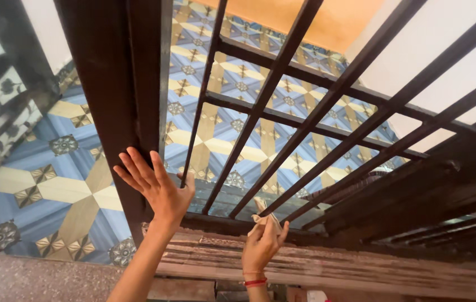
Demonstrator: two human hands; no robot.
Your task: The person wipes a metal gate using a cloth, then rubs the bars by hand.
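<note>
While both hands work at the window, notes as follows:

L hand: left hand (159, 187) flat w/ fingers spread, palm against the dark wooden frame post (118, 95), thumb hooked round the nearest bar (199, 106); grasping nothing else.
R hand: right hand (263, 243) pinched on a small pale cloth (260, 215), pressed at the foot of a bar, just above the sill (327, 263).
Cloth handling: prob. light, soft, limp; bunches easily, so best taken as a wad betw. thumb & fingers, as now.
Grille: dark bars (283, 120) look stiff, fixed; narrow gaps, fingers fit one at a time.
Sill: worn, flaking, looks rough; could snag cloth.
Containers: none visible; nothing to report inside any.
Beyond bars: blue & cream patterned tile floor (53, 179), red thread band (255, 282) on R wrist.
</note>
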